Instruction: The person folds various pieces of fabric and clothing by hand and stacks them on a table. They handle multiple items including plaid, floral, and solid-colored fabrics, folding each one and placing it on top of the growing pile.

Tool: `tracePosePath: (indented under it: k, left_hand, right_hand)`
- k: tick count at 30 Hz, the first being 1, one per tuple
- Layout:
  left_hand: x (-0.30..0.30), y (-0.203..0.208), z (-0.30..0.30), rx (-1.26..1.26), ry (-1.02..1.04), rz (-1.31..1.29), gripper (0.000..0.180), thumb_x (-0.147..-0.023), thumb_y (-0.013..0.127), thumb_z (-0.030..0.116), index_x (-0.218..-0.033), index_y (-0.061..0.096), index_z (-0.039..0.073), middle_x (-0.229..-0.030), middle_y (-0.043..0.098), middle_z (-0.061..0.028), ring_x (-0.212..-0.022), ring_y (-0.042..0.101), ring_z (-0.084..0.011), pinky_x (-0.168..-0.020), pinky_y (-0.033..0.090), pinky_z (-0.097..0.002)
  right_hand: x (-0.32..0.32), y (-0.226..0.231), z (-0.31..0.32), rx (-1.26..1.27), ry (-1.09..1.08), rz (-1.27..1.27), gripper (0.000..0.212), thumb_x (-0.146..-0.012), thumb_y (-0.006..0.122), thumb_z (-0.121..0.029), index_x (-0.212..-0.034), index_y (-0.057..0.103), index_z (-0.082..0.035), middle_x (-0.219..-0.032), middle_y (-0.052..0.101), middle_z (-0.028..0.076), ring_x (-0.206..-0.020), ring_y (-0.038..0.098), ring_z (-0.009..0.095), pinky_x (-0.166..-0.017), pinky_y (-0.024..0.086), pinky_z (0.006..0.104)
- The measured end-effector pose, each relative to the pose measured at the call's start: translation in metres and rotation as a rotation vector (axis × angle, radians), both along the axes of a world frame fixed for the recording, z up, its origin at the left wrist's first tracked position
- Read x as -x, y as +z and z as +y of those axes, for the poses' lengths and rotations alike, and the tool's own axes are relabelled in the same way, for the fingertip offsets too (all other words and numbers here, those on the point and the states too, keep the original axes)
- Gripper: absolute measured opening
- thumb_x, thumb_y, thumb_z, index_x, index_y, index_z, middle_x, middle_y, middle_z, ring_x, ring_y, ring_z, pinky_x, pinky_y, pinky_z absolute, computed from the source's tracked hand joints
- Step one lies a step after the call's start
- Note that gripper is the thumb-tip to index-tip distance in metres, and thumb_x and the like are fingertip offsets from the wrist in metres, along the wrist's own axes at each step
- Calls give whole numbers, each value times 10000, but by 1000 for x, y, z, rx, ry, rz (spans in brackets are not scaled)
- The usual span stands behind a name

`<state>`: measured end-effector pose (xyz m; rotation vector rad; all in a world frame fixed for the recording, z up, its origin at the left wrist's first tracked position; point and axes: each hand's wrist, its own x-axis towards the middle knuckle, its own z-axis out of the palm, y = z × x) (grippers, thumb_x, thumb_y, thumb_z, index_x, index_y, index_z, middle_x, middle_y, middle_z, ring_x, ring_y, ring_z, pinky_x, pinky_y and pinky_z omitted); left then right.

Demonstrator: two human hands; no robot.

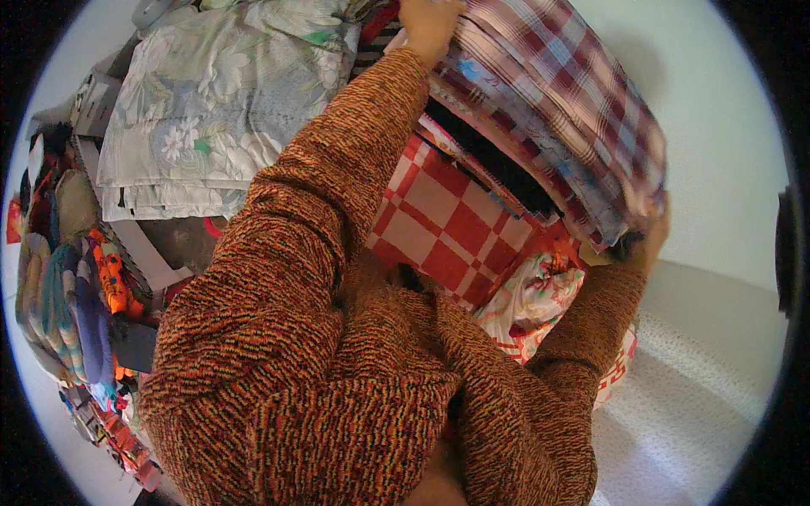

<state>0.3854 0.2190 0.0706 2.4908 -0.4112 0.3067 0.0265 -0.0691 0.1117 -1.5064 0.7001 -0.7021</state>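
A thick stack of folded cloths (548,93) lies at the upper right, its top layer plaid in pink, brown and blue. My left hand (429,32) grips the stack's left end, its fingertips partly cut off by the frame's top edge. At the other end my right hand (655,232) wraps round the stack's lower right corner, with its fingers mostly hidden. Under the stack is a red and beige checked surface (451,215). A crumpled white and red plastic bag (540,295) sits beside my right forearm.
Left of my left arm lies a folded grey-green floral cloth (219,101) on a cardboard box (139,253). Several knitted items (72,312) and orange pieces (118,274) are heaped farther left. A white wall (717,126) rises close on the right.
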Motion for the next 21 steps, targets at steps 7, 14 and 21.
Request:
tracePosePath:
  k: [7,14,21]
  left_hand:
    - [38,24,36,746,157,-12,470,-695,691,160,-1120,514,63,-1136,468,-248,-942,553,-422,-809,482,-470]
    - [111,-13,123,725,-102,-160,276,-715,623,72,-983,560,71,-897,524,-138,-873,534,-319,-763,449,-380]
    - [222,-64,263,460,-331,140,202,-780,627,53,-970,560,45,-881,572,-78,-770,578,-178,-660,479,-297]
  right_hand:
    - [-13,-31,35,530,-366,311,448,-876,553,-272,-1241,506,-15,-1205,531,183,-1019,555,286,-864,446,378]
    - [-14,-50,129,1238,-262,159,346,-896,546,-247,-1129,587,6,-1012,615,178,-911,591,271,-821,466,365]
    - [4,-131,225,92,183,322,352,-888,566,-254,-1133,573,-2,-1070,596,140,-911,595,240,-836,471,335]
